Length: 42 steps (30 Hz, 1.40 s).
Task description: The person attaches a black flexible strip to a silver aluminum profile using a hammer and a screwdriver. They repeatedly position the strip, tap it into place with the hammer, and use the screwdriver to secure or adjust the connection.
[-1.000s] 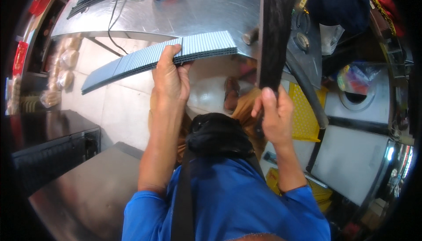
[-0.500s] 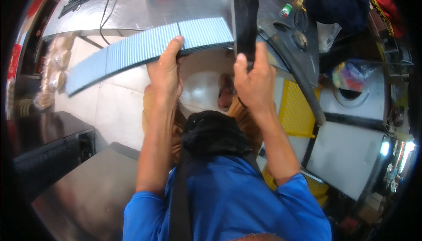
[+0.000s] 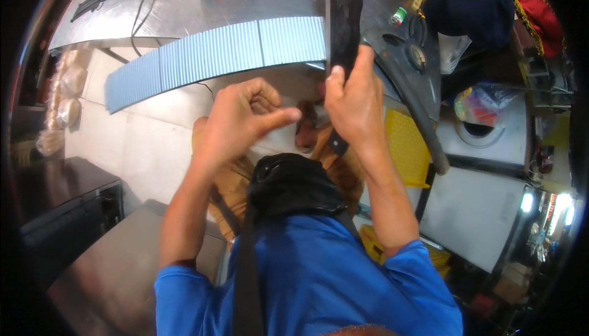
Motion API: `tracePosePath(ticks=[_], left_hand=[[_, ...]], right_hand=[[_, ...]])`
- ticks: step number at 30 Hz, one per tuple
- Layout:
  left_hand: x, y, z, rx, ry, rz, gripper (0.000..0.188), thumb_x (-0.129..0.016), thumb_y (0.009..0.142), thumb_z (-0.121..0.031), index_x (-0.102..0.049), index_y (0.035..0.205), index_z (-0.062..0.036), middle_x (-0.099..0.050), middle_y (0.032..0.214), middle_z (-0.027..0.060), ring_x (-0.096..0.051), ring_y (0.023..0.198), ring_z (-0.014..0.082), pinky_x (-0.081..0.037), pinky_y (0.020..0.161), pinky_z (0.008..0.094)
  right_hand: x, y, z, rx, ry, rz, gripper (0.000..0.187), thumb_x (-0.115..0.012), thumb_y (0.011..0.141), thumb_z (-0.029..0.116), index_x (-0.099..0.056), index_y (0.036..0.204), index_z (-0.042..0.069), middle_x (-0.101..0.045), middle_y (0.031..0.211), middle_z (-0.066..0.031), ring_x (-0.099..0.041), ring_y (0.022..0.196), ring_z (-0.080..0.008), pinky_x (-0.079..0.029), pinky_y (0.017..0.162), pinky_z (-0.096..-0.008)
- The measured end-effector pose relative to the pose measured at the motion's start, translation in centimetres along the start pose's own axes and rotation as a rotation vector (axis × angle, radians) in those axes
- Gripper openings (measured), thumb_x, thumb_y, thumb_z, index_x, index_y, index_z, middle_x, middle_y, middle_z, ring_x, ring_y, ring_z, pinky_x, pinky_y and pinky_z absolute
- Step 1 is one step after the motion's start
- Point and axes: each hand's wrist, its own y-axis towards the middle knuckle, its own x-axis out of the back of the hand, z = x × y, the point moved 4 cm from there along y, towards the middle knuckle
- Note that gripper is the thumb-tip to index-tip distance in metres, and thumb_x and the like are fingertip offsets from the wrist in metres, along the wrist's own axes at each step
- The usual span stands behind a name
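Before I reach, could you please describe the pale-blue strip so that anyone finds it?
Find the metal table at the top. Near its front edge, beyond the left hand, a long pale-blue strip runs sideways. Ridges and two thin dark seams set it apart from the dark slab in the right hand.

Table (image 3: 178, 17): brightly lit, its metal giving whitish glare.
Floor (image 3: 153, 133): pale and bright.
Black slab (image 3: 345, 17): dark, little surface detail showing.
Bag (image 3: 297, 186): folds mostly lost in shadow.
Left hand (image 3: 242, 118): well lit, slightly soft in outline.
Glare spots (image 3: 527, 203): small, white, blown out, far right.
Rim: fisheye bending, dim smeared detail, black corners.
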Motion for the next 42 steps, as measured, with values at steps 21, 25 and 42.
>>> tracePosePath(ticks=[21,25,42], left_hand=[[0.8,7.0,-4.0,-0.762,0.955,-0.186,0.084,-0.081,0.067,-0.057,-0.065,0.138,-0.015,-0.063,0.132,0.0071,-0.057,0.119,0.0266,-0.048,0.102,0.0434],[0.7,7.0,-4.1,-0.743,0.964,-0.185,0.085,-0.083,0.065,-0.052,-0.064,0.14,-0.0162,-0.065,0.132,0.0039,-0.057,0.118,0.0246,-0.047,0.102,0.0424],[0.5,6.9,-3.7,-0.726,0.961,-0.214,0.083,-0.083,0.065,-0.05,-0.065,0.139,-0.0166,-0.066,0.132,0.0031,-0.057,0.119,0.0232,-0.048,0.101,0.042]], right_hand=[[-0.4,-1.7,-1.8,-0.154,0.183,-0.075,0.024,-0.056,0.095,0.007,-0.048,0.117,0.0,-0.067,0.073,-0.0239,-0.07,0.067,-0.0434,-0.052,0.061,-0.0487],[-0.8,-1.7,-2.2,-0.091,0.211,-0.141,0.033,-0.054,0.096,0.007,-0.045,0.126,-0.002,-0.067,0.075,-0.0245,-0.07,0.069,-0.0443,-0.052,0.062,-0.0497],[-1.1,-1.8,-2.1,-0.157,0.188,-0.097,0.027,-0.055,0.098,0.007,-0.045,0.121,-0.004,-0.068,0.075,-0.0207,-0.072,0.067,-0.033,-0.052,0.059,-0.0418]])
